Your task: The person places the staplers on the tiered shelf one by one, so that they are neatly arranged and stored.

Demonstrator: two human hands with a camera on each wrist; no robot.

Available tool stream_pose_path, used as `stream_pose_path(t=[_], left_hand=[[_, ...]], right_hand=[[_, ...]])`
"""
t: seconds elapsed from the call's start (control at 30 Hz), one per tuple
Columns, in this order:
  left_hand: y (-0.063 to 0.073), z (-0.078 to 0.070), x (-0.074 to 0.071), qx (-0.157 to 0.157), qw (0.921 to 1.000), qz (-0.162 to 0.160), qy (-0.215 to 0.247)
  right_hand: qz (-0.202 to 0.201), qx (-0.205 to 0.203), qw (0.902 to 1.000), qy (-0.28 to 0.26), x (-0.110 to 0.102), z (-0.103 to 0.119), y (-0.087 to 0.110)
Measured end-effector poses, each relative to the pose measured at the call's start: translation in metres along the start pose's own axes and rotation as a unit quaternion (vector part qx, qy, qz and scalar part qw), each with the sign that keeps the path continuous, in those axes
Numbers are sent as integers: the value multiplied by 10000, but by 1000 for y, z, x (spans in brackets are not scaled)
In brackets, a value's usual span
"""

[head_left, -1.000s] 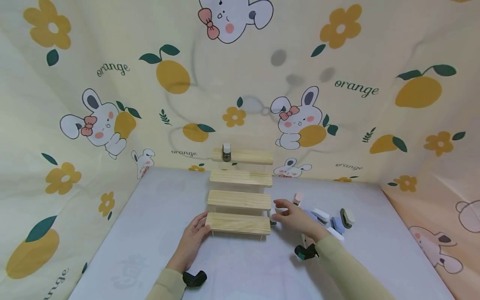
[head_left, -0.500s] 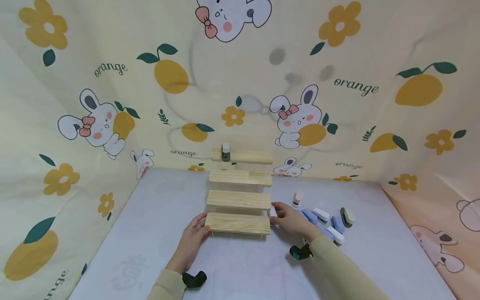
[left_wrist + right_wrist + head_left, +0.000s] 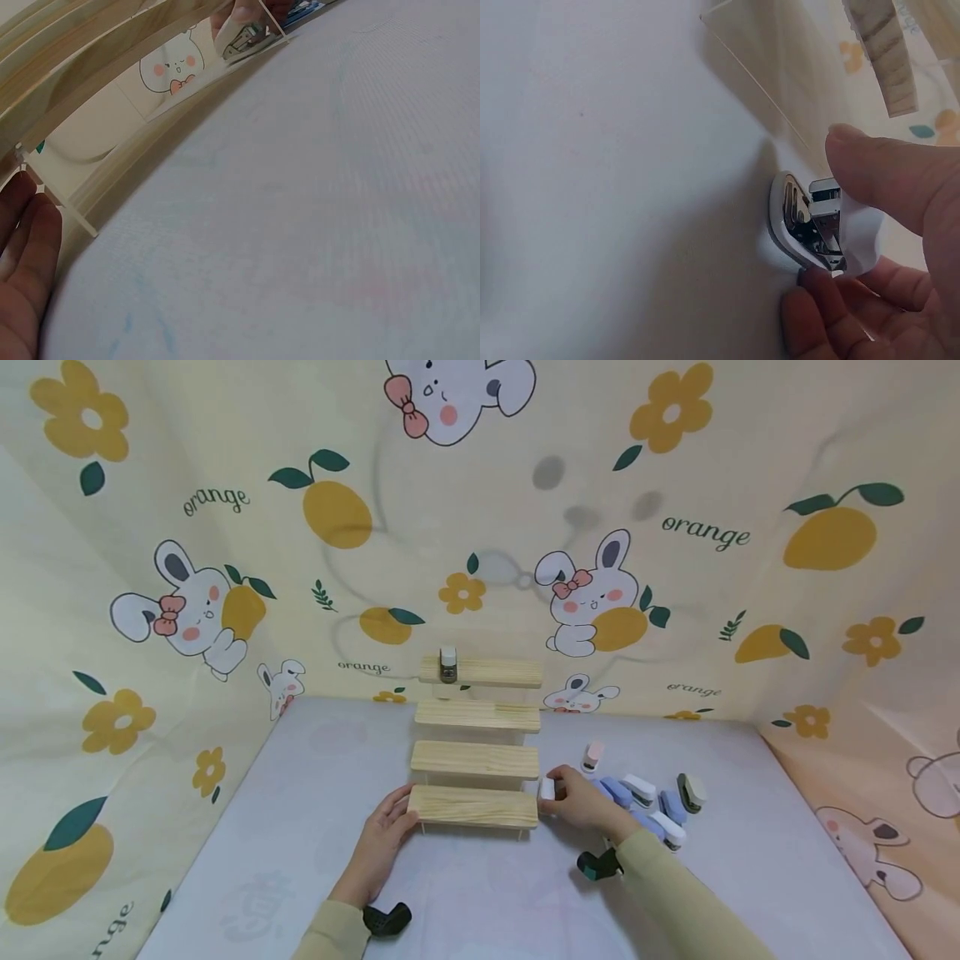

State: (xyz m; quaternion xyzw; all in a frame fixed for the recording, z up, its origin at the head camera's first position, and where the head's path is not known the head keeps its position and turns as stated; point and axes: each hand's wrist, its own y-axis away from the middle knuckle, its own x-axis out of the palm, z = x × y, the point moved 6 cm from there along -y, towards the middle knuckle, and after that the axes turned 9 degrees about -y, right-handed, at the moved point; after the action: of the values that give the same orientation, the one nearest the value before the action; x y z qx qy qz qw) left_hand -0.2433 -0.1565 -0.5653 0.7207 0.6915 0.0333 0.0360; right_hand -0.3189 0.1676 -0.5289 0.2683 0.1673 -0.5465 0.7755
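A white mini stapler [image 3: 862, 236] stands beside the right end of a stepped wooden rack [image 3: 474, 807]. My right hand [image 3: 581, 800] grips it, the thumb on one side and fingers on the other. In the right wrist view, its metal mouth faces away from the palm. My left hand [image 3: 381, 839] rests against the left end of the rack's lowest board. Seen from the left wrist, its nearly straight fingers [image 3: 37, 240] are right at a thin clear leg. Another stapler [image 3: 447, 665], white on top and dark below, is upright on the top board, left of centre.
Right of my right hand lies a group of blue and white staplers [image 3: 639, 790]. A pink stapler [image 3: 593, 756] stands behind them, and a pale green stapler [image 3: 692, 792] is at the far right. A printed cloth [image 3: 480, 510] hangs behind the table [image 3: 337, 752].
My right hand has come slightly left to the white stapler and taken hold of it, and the stapler shows farther out from behind the rack. My left hand keeps its place at the rack.
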Motion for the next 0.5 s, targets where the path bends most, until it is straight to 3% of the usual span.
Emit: stream_pose_path(t=[0.3, 0.5], left_hand=[[0, 1, -1, 22, 10000, -44, -50], [0, -1, 0, -55, 10000, -76, 11]], right_hand=[[-198, 147, 9997, 25, 0, 4, 8], [-421, -72, 9991, -14, -10, 14, 15]])
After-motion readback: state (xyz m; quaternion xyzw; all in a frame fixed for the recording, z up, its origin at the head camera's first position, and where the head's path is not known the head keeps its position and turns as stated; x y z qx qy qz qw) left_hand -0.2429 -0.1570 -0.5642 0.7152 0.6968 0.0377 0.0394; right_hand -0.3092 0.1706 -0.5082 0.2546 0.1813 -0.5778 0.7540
